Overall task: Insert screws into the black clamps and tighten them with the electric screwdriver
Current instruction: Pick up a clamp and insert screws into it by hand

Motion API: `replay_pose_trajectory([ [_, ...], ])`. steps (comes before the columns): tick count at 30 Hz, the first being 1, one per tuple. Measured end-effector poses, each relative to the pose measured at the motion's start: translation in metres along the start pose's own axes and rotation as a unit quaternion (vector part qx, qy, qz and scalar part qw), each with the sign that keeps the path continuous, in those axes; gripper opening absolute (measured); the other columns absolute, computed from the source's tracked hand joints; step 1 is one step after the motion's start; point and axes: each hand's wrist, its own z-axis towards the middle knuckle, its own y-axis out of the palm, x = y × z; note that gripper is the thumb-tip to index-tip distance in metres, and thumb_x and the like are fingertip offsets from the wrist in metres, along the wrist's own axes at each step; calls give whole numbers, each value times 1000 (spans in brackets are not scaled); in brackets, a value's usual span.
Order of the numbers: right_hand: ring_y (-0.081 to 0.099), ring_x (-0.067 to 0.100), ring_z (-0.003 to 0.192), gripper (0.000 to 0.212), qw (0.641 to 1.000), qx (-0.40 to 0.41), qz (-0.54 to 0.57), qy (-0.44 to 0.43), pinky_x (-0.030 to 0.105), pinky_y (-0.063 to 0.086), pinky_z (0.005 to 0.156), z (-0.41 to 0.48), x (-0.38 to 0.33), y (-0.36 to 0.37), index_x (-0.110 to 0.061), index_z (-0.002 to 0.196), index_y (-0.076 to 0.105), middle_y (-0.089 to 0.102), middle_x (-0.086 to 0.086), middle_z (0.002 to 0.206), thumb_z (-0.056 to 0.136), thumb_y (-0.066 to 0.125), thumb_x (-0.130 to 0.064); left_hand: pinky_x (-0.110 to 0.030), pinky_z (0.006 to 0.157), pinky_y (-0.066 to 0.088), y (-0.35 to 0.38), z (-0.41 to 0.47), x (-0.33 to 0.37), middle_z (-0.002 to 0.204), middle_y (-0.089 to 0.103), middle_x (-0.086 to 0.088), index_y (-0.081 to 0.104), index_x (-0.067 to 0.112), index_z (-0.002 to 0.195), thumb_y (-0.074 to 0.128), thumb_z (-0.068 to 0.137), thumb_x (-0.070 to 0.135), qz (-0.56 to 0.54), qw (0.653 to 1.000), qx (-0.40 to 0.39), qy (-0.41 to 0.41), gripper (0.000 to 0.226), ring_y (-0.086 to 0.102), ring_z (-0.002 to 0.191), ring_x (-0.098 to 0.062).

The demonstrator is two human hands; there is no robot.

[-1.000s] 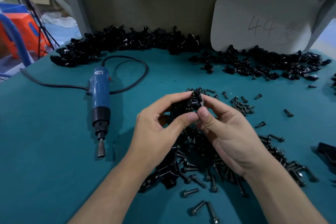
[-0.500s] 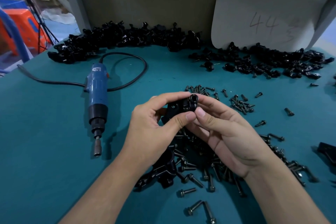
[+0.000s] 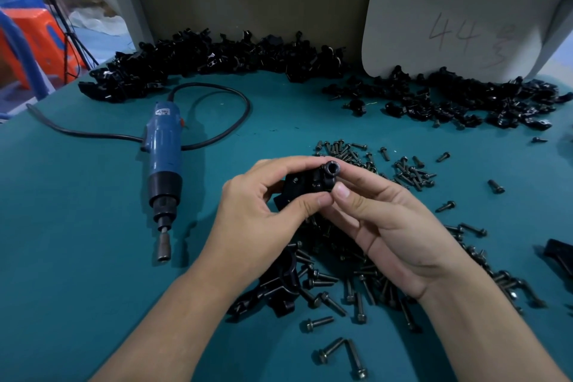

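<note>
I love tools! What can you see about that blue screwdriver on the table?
The blue plastic-looking electric screwdriver lies flat on the teal table, left of the left hand, untouched. Its body meets a black collar, then a grey metal-looking tip pointing toward the person. A white label sits near its far end, where a black cable loops away.

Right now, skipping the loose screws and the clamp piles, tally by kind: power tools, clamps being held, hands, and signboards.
electric screwdriver: 1
black clamp held in the hands: 1
hands: 2 (left hand, right hand)
white board marked 44: 1
Total: 5
</note>
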Motion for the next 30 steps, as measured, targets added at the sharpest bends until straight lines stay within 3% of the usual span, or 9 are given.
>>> replay_pose_trajectory([
  [10,75,15,96,40,1000,-17,-11,-2,22,58,85,-1,0,-1,-17,112,80,78,6,100,72,77,-12,-39,99,57,-2,0,5,111,78,5,79,35,113,85,81,25,-26,1000,-4,-12,34,74,109,-17],
  [17,75,15,91,41,1000,-4,-11,1,21,58,81,-2,0,-1,-17,108,81,77,6,94,68,78,-11,-26,97,57,-1,1,4,112,78,12,78,34,113,86,82,20,-45,999,-21,-2,34,73,111,-10],
  [21,74,17,85,41,1000,9,-5,7,23,59,79,-2,0,-1,-11,107,77,71,10,89,66,79,-8,-32,97,58,-1,0,4,110,79,11,77,30,113,85,83,19,-42,999,-20,-14,33,74,109,-13],
  [26,75,23,96,25,1000,10,-11,-9,27,60,84,-2,2,1,-11,96,80,76,18,105,71,79,-12,-26,93,58,2,0,2,107,79,8,76,23,112,83,83,18,-62,998,5,-28,31,75,103,-11],
  [30,75,20,100,23,996,34,-70,-45,26,60,83,0,7,4,-11,100,80,78,12,107,79,72,-14,-21,92,56,4,2,-1,108,79,9,74,25,113,80,88,17,-82,995,27,-53,27,74,105,-9],
])
